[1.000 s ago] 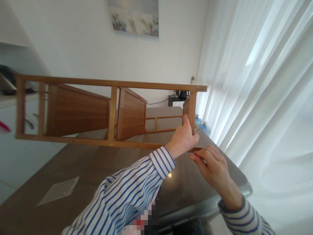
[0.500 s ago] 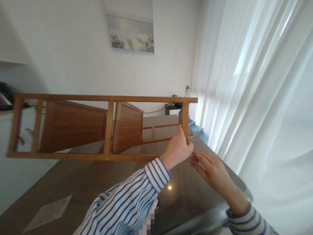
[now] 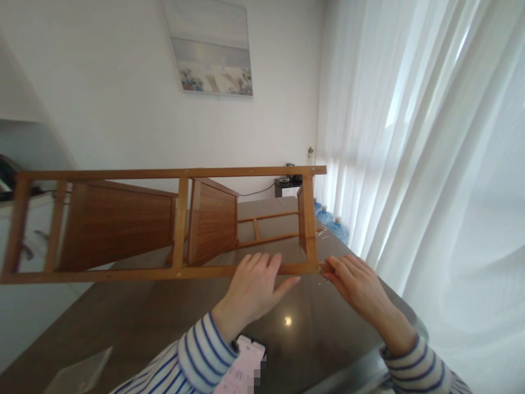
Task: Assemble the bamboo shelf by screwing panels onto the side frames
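Observation:
A wooden shelf frame [image 3: 180, 230] lies on its side across the table, its long rails running left to right with flat slatless panels between them. My left hand [image 3: 254, 287] grips the lower rail, fingers over its top and thumb stretched along the near side. At the right end of that rail, my right hand [image 3: 355, 282] pinches close to the bolt in the corner. A sliver of thin metal, apparently a hex key [image 3: 321, 271], shows at its fingertips; most of it is hidden.
On the brown table [image 3: 164, 312], a phone [image 3: 241, 364] lies near my left sleeve, and a clear plastic bag [image 3: 80, 372] at the front left. Beyond the right edge stand blue water bottles [image 3: 338, 230] by white curtains [image 3: 430, 191]. A framed picture [image 3: 213, 60] hangs behind.
My left hand has moved from the right crosspiece down and left onto the lower rail. My right hand stays at the corner, fingertips now closer to the bolt. The phone has come into view.

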`<act>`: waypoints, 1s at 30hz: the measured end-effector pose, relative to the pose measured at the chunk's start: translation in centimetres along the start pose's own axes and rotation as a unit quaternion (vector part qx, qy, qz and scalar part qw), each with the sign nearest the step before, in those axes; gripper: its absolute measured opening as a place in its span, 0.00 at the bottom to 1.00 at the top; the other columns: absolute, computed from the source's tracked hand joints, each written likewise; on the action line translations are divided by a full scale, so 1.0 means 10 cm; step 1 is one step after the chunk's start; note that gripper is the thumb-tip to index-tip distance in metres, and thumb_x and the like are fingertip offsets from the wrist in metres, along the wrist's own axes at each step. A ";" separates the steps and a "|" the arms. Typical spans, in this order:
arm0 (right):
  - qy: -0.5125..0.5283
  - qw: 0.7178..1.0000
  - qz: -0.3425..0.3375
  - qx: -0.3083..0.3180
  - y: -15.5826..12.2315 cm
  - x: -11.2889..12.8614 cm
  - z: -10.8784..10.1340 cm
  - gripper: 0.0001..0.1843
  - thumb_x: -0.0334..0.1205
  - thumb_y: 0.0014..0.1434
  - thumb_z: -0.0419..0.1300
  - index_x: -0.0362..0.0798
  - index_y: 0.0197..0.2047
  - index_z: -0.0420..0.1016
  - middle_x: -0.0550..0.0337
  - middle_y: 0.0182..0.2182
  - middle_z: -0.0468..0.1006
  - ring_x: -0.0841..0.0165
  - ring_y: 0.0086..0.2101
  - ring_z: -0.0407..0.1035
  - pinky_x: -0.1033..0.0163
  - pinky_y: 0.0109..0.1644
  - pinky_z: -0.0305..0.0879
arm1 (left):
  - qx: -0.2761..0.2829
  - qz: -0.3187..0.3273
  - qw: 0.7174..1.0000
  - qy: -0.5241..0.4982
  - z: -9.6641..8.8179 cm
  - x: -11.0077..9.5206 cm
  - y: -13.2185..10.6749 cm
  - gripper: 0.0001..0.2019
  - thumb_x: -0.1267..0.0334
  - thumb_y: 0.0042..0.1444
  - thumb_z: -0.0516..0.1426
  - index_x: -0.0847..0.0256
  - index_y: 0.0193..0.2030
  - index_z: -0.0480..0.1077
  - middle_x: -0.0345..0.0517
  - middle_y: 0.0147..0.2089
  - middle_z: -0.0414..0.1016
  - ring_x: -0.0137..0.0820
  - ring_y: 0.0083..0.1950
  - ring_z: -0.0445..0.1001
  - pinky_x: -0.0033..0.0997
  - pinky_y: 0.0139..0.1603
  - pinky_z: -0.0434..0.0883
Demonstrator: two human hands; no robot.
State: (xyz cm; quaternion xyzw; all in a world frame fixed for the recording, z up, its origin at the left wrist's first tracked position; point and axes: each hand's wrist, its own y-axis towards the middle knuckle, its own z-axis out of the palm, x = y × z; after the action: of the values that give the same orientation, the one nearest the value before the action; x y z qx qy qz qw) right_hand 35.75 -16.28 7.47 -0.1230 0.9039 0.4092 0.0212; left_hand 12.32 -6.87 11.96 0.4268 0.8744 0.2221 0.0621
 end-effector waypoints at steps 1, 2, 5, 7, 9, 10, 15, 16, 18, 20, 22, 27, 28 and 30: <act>-0.001 1.000 0.003 0.002 0.01 0.00 0.00 0.10 0.41 0.68 0.52 0.45 0.46 0.70 0.56 0.31 0.76 0.65 0.33 0.70 0.59 0.40 0.65 | 0.000 -0.001 1.000 0.026 0.02 0.08 -0.06 0.31 0.39 0.63 0.42 0.65 0.47 0.71 0.57 0.42 0.78 0.47 0.45 0.76 0.45 0.47 0.68; -0.003 1.000 0.007 0.003 0.02 0.01 0.00 0.10 0.41 0.68 0.52 0.45 0.46 0.70 0.56 0.31 0.76 0.65 0.33 0.70 0.59 0.40 0.65 | -0.002 -0.004 0.999 0.044 0.03 0.14 -0.09 0.31 0.38 0.62 0.42 0.64 0.42 0.72 0.56 0.39 0.78 0.45 0.43 0.76 0.43 0.45 0.68; -0.008 1.000 0.024 0.011 0.03 0.01 -0.01 0.11 0.43 0.68 0.52 0.45 0.47 0.70 0.54 0.33 0.77 0.63 0.35 0.72 0.58 0.41 0.66 | 0.008 -0.009 0.997 0.071 0.07 0.24 -0.06 0.32 0.37 0.62 0.40 0.63 0.33 0.71 0.52 0.32 0.77 0.41 0.36 0.77 0.36 0.35 0.67; -0.013 0.999 0.034 0.019 0.01 0.00 -0.06 0.12 0.43 0.68 0.52 0.46 0.49 0.70 0.51 0.38 0.79 0.62 0.39 0.73 0.56 0.43 0.68 | 0.016 -0.006 0.997 0.076 0.08 0.24 -0.01 0.33 0.36 0.62 0.40 0.63 0.32 0.71 0.51 0.29 0.77 0.40 0.33 0.77 0.34 0.31 0.65; -0.022 0.999 0.040 0.021 -0.02 -0.01 -0.13 0.16 0.45 0.68 0.52 0.47 0.54 0.68 0.48 0.45 0.78 0.59 0.44 0.73 0.54 0.45 0.69 | 0.016 -0.007 0.997 0.074 0.10 0.21 0.04 0.33 0.35 0.61 0.39 0.62 0.32 0.71 0.51 0.29 0.77 0.41 0.32 0.77 0.33 0.29 0.64; -0.028 0.999 0.041 0.017 -0.04 -0.01 -0.17 0.18 0.46 0.68 0.52 0.47 0.57 0.67 0.47 0.47 0.77 0.58 0.45 0.73 0.53 0.45 0.69 | 0.015 -0.010 0.997 0.071 0.10 0.19 0.05 0.33 0.35 0.61 0.39 0.62 0.32 0.71 0.51 0.29 0.77 0.41 0.32 0.77 0.33 0.28 0.64; -0.039 0.999 0.021 0.013 -0.05 0.11 -0.40 0.21 0.48 0.66 0.55 0.46 0.58 0.67 0.48 0.48 0.78 0.58 0.44 0.74 0.53 0.45 0.71 | 0.018 -0.022 0.998 0.051 0.11 0.15 0.06 0.33 0.35 0.61 0.41 0.62 0.33 0.73 0.52 0.29 0.78 0.41 0.32 0.78 0.32 0.27 0.62; -0.043 0.999 0.013 0.019 -0.03 0.14 -0.43 0.19 0.47 0.66 0.55 0.46 0.56 0.68 0.48 0.47 0.78 0.59 0.43 0.74 0.54 0.44 0.71 | 0.018 -0.020 0.998 0.050 0.12 0.15 0.06 0.33 0.35 0.61 0.42 0.62 0.32 0.73 0.52 0.29 0.78 0.41 0.31 0.78 0.32 0.27 0.63; -0.055 0.998 -0.008 0.037 0.02 0.21 -0.46 0.15 0.44 0.67 0.55 0.47 0.53 0.71 0.50 0.44 0.79 0.61 0.41 0.74 0.55 0.43 0.70 | 0.016 -0.013 0.998 0.051 0.14 0.17 0.06 0.32 0.36 0.62 0.41 0.62 0.31 0.73 0.51 0.28 0.77 0.42 0.31 0.77 0.32 0.26 0.63; -0.076 0.995 -0.031 0.054 0.06 0.25 -0.48 0.11 0.42 0.67 0.55 0.47 0.48 0.73 0.52 0.41 0.80 0.62 0.38 0.74 0.55 0.42 0.68 | 0.013 -0.006 0.998 0.053 0.15 0.18 0.06 0.32 0.37 0.62 0.41 0.62 0.31 0.72 0.51 0.27 0.77 0.42 0.30 0.77 0.33 0.26 0.63; -0.098 0.992 -0.046 0.061 0.08 0.28 -0.49 0.10 0.41 0.67 0.55 0.46 0.46 0.74 0.53 0.39 0.80 0.63 0.37 0.73 0.56 0.40 0.66 | 0.013 0.000 0.999 0.052 0.15 0.19 0.06 0.32 0.36 0.62 0.41 0.61 0.31 0.72 0.51 0.27 0.77 0.43 0.30 0.78 0.33 0.26 0.63; -0.135 0.987 -0.063 0.057 0.11 0.32 -0.54 0.10 0.42 0.67 0.55 0.45 0.42 0.73 0.54 0.35 0.79 0.63 0.33 0.71 0.56 0.37 0.60 | 0.019 0.004 0.999 0.042 0.14 0.16 0.06 0.33 0.36 0.62 0.40 0.61 0.32 0.72 0.51 0.27 0.77 0.44 0.31 0.78 0.33 0.25 0.63; -0.139 0.986 -0.069 0.061 0.12 0.32 -0.55 0.10 0.42 0.67 0.55 0.46 0.41 0.73 0.54 0.34 0.79 0.63 0.33 0.71 0.56 0.37 0.59 | 0.020 0.003 0.999 0.041 0.14 0.15 0.06 0.33 0.36 0.62 0.40 0.61 0.32 0.72 0.51 0.27 0.77 0.44 0.31 0.78 0.33 0.25 0.63; -0.151 0.982 -0.080 0.074 0.14 0.33 -0.57 0.10 0.42 0.67 0.55 0.46 0.39 0.73 0.55 0.33 0.78 0.64 0.33 0.70 0.56 0.36 0.57 | 0.021 0.004 0.999 0.041 0.13 0.14 0.06 0.33 0.36 0.62 0.40 0.61 0.31 0.72 0.51 0.27 0.77 0.44 0.31 0.78 0.33 0.26 0.63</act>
State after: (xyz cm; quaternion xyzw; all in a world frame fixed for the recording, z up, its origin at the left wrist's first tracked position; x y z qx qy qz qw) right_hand 32.56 -20.29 11.79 -0.1297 0.9052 0.3522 0.1994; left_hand 12.24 -4.98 11.14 0.4219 0.8790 0.2215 0.0164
